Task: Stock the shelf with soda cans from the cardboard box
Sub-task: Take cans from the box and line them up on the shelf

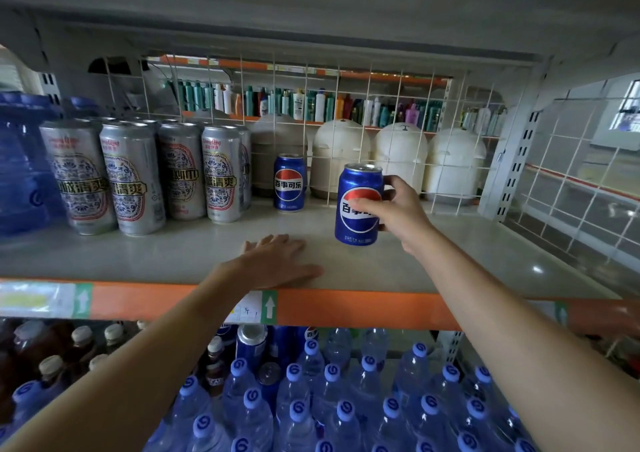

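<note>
Leaning over the packed water bottles [311,399] of the lower tier, past the orange front lip [346,308]. Rests the left hand [277,261] flat on the shelf [173,257] just behind that lip, fingers straight and spread, holding nothing. Grips the soda can [358,206] in the right hand [398,209], thumb across the label, fingers curled round the far side, near upright, at or just above the shelf surface; cannot tell contact. Probably handles as a stiff, smooth, slippery cylinder, weighty if full; best held round the mid-wall, as here. Offers bare shelf to the right of the second can [289,183], beside the tall beer cans [138,178]. Ends at the wire grid [346,105] behind. Shows no cardboard box.
</note>
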